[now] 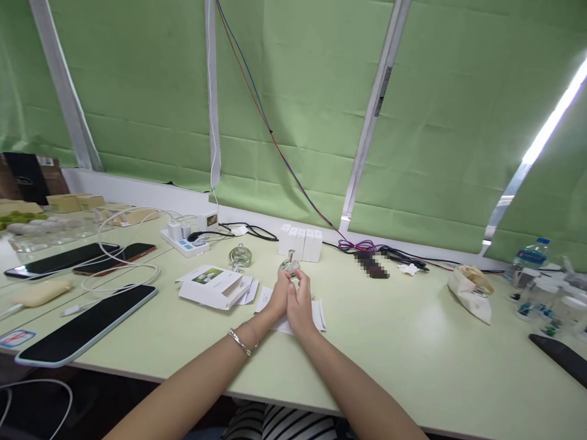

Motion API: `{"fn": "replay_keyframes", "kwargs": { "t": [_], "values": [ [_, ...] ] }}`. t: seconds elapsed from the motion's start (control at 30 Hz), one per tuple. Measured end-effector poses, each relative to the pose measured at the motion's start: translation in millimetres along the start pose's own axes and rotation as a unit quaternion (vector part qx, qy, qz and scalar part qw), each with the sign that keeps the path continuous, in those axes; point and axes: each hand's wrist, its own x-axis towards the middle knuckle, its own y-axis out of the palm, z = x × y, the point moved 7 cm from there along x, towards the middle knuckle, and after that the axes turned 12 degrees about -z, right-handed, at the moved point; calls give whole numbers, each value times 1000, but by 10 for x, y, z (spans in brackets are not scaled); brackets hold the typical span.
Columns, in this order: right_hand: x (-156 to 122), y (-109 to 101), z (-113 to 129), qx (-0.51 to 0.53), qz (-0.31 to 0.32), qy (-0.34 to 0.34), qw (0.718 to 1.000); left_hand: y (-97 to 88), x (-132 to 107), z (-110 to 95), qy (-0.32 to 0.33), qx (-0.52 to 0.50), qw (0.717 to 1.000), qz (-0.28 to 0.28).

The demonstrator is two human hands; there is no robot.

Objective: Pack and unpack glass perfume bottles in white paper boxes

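Hands met at the middle of the desk (413, 342), the left hand (278, 300) and right hand (300, 305) pressed side by side, fingers curled shut around the base of a small bottle (290, 265) held upright just above some white cards (320, 315). A steady grip seemed wise here: one hand low on the glass, the other free to work the neck, since the thing looked slippery. The bottle was clear, round-bodied, with a narrow silvery neck.
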Motion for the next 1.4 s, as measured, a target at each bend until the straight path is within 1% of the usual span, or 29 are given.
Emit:
{"fn": "replay_keyframes", "kwargs": {
  "t": [0.07, 0.1, 0.23, 0.3, 0.33, 0.57, 0.73, 0.77, 0.93, 1.0, 1.07, 1.17, 1.27, 1.4],
  "values": [
    [83, -25, -185, -49, -3, 60, 997, -53, 66, 96, -49, -6, 999, -17],
    [122, -39, -243, -63, 4, 73, 995, -83, 91, 121, -68, -7, 997, -30],
    [187, -40, -318, -91, 45, 56, 993, -186, 142, 119, -103, -17, 990, -98],
    [187, -23, -340, -100, 54, 49, 992, -212, 155, 122, -115, -26, 986, -116],
    [191, -17, -357, -103, 55, 51, 992, -215, 163, 130, -119, -33, 986, -116],
    [271, -70, -453, -87, 31, 75, 993, -180, 181, 172, -122, -87, 987, -62],
    [311, -99, -447, -63, 14, 74, 995, -174, 192, 191, -122, -98, 985, -76],
    [325, -97, -459, -59, 15, 75, 995, -159, 200, 197, -121, -100, 985, -70],
    [418, -112, -544, -55, 15, 76, 995, -34, 207, 153, -91, -121, 988, 13],
    [439, -153, -552, -55, 4, 75, 996, -26, 192, 95, -67, -126, 989, 30],
    [449, -204, -511, -52, -17, 68, 996, -31, 174, 26, -41, -128, 990, 44],
    [454, -224, -356, -41, -46, 26, 998, -39, 157, -52, -11, -124, 990, 63],
    [461, -122, -233, -43, -51, -8, 998, -46, 167, -69, 5, -116, 990, 74],
    [497, 21, -204, -74, -68, -10, 995, -60, 194, -47, 16, -99, 992, 75]
  ]
}}
